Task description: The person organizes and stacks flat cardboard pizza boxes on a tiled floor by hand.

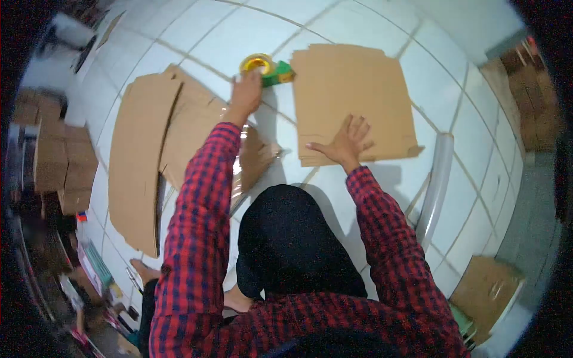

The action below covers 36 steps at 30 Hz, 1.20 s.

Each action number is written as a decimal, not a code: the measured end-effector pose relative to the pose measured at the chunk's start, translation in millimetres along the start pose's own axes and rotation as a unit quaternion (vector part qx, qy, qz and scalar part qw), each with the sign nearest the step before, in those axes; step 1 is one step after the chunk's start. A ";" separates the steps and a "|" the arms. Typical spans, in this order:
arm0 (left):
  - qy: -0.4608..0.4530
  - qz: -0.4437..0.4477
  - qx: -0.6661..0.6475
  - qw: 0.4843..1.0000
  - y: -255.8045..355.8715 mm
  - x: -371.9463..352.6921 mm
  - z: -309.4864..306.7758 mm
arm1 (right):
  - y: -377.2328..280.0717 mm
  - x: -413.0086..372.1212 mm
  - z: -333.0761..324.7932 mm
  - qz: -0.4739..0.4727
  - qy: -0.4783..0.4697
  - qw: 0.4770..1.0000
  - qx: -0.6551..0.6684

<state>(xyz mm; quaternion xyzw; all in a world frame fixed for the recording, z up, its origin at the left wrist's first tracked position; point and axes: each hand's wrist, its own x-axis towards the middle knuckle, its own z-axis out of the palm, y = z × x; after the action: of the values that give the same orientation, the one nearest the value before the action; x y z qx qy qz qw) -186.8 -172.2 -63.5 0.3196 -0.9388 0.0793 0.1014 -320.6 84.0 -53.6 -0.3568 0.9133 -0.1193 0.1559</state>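
My left hand (246, 94) is closed around a green tape dispenser (278, 74) with a yellow roll of tape (256, 62), just left of a flat cardboard sheet (352, 89). On the lower part of that sheet lies my right hand (348, 143), palm down with its fingers spread. To the left, a long cardboard piece (140, 155) overlaps another brown sheet (194, 113). Shiny clear tape or plastic shows on the brown piece beside my left forearm, which hides part of it.
A pale tube (437, 185) lies on the tiled floor right of my right arm. Cardboard boxes (59, 155) stand at the far left. Another cardboard box (486, 292) is at the lower right. My bent knee (286, 227) is between my arms.
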 end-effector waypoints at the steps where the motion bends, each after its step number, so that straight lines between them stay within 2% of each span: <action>1: -0.010 0.009 -0.027 1.000 -3.9 3.1 1.3 | 0.1 -0.5 0.0 0.017 -0.011 1.000 -0.004; 2: -0.103 -0.027 -0.037 0.994 8.1 5.7 -36.6 | -0.4 1.2 2.5 0.030 -0.024 0.999 -0.006; 3: -0.006 0.001 -0.058 0.998 3.7 -2.8 -10.0 | 5.2 2.9 10.0 0.024 -0.017 0.999 -0.013; 4: -0.081 -0.007 -0.062 0.995 3.8 -4.0 -6.9 | 10.0 6.7 16.4 0.017 -0.013 1.000 -0.022; 5: -0.033 -0.009 -0.100 0.994 9.0 -23.4 -34.9 | 5.6 9.1 15.2 0.030 -0.031 0.998 -0.036; 6: -0.026 -0.020 -0.180 0.983 11.0 -42.8 -66.5 | 2.3 6.2 11.0 0.050 -0.051 0.996 -0.051; 8: 0.068 -0.036 -0.262 0.962 10.3 -92.8 -103.7 | 2.2 9.4 12.8 0.041 -0.063 0.996 -0.058; 9: 0.078 -0.042 -0.264 0.961 8.3 -120.7 -126.5 | 3.4 9.7 13.9 0.055 -0.060 0.995 -0.065; 10: 0.087 -0.046 -0.268 0.958 3.4 -153.6 -148.5 | 4.5 8.6 14.0 0.053 -0.071 0.994 -0.065; 13: 0.006 -0.110 -0.220 0.969 -20.4 -260.1 -193.1 | 1.9 12.1 11.3 0.062 -0.081 0.993 -0.056; 17: -0.001 -0.194 -0.172 0.966 -49.3 -384.0 -199.5 | 1.2 12.1 7.7 0.058 -0.087 0.993 -0.051; 18: -0.028 -0.217 -0.141 0.966 -56.7 -410.1 -192.3 | 4.3 13.5 8.0 0.061 -0.098 0.992 -0.044; 23: -0.116 -0.285 -0.112 0.945 -74.3 -476.4 -146.6 | 14.4 20.0 10.9 0.062 -0.118 0.991 -0.025; 24: -0.114 -0.269 -0.120 0.949 -67.1 -469.5 -146.4 | 16.8 22.8 15.0 0.043 -0.124 0.991 -0.024; 26: -0.038 -0.263 -0.015 0.964 -51.6 -438.9 -161.8 | 18.1 24.1 7.1 0.045 -0.121 0.991 -0.024; 27: -0.046 -0.288 0.050 0.955 -42.2 -413.0 -171.5 | 11.2 19.8 2.0 0.052 -0.131 0.990 -0.019; 28: -0.047 -0.278 0.044 0.959 -36.9 -391.7 -173.0 | 7.0 17.3 1.2 0.056 -0.143 0.988 -0.013; 30: -0.008 -0.208 -0.054 0.977 -29.7 -345.3 -170.8 | 7.5 18.4 2.7 0.061 -0.142 0.988 -0.008; 32: -0.071 -0.077 -0.182 0.978 -12.1 -289.0 -174.0 | 7.1 18.8 2.7 0.063 -0.140 0.988 -0.002; 34: -0.115 0.054 -0.187 0.974 5.7 -239.4 -146.1 | 6.2 18.0 2.4 0.059 -0.145 0.987 -0.029; 36: -0.076 0.162 -0.182 0.967 28.9 -187.5 -118.8 | 7.5 19.0 3.2 0.065 -0.143 0.987 -0.020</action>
<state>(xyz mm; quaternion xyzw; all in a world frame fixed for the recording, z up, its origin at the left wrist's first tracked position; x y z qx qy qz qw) -42.6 -14.7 3.8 0.1448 -0.9815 -0.1022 0.0725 -337.3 75.9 -62.8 -0.3135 0.9049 -0.0388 0.2852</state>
